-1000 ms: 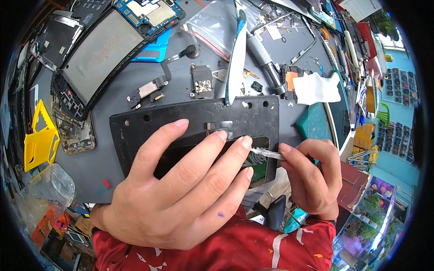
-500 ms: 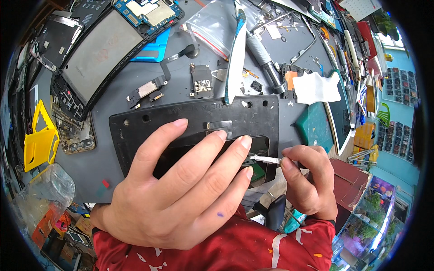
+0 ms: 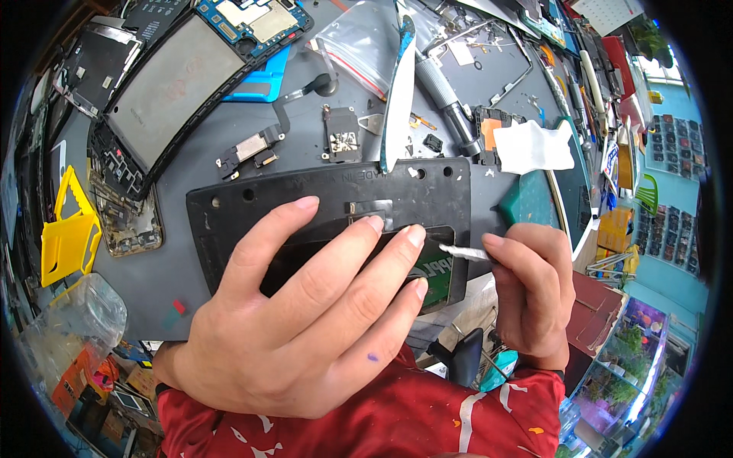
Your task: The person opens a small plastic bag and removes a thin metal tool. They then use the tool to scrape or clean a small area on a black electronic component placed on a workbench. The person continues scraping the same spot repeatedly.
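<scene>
My left hand (image 3: 321,313) lies spread over a black plastic panel (image 3: 305,191) with screw holes and a rectangular opening. Its fingers are stretched out and rest over the opening, hiding much of it. A glossy dark surface and a green patch (image 3: 437,286) with pale lettering show within the opening. Between thumb and fingertips, my right hand (image 3: 533,294) pinches a thin, crumpled white strip (image 3: 467,253). The strip's free tip points left, over the right end of the opening. What the strip is made of I cannot tell.
Beyond the panel lie a speaker module (image 3: 250,148), a white-handled blade (image 3: 401,99), a metal cylindrical tool (image 3: 441,95) and a clear zip bag (image 3: 359,42). A phone frame with a blue circuit board (image 3: 244,23) stands far left. White paper (image 3: 533,147) lies right, a yellow holder (image 3: 70,233) left.
My right hand has moved right and a little up with the white strip, drawing its tip away from my left fingertips. More of the green patch shows. The left hand has hardly moved.
</scene>
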A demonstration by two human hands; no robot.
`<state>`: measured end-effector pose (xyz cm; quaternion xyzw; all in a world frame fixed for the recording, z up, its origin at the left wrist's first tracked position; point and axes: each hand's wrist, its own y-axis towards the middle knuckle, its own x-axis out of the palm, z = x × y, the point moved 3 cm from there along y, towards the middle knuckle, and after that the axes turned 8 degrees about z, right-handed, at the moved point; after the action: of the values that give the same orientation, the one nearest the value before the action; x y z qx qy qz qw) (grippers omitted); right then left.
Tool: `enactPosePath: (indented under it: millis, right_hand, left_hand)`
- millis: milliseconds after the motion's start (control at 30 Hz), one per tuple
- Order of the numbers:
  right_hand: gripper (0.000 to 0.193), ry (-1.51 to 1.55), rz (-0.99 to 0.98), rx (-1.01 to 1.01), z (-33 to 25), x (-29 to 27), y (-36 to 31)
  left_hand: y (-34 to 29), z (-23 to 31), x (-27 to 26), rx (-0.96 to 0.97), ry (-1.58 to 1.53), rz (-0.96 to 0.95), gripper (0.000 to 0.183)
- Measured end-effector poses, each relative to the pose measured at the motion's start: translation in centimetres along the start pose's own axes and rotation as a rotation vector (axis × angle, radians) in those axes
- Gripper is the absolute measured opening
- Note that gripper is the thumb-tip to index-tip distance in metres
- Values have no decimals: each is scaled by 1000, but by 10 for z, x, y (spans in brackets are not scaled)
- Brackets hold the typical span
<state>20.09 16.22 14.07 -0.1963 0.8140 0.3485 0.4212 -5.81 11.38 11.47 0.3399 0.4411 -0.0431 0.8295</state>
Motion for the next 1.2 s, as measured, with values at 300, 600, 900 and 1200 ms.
enactPosePath:
  millis: [300,600,900,1200]
  right_hand:
    - [56,-54,-8,-70,5,9,2]
    - [54,-61,-32,-120,6,8,2]
    - [52,-102,-104,-142,1,5,6]
    - [61,-21,-2,-62,1,13,-3]
  left_hand:
    - [0,-1,-2,20,8,-25,23]
    - [-1,-3,-1,35,8,-7,25]
    - [-1,-2,-3,20,-4,-27,27]
    - [-1,-1,-1,17,0,-18,27]
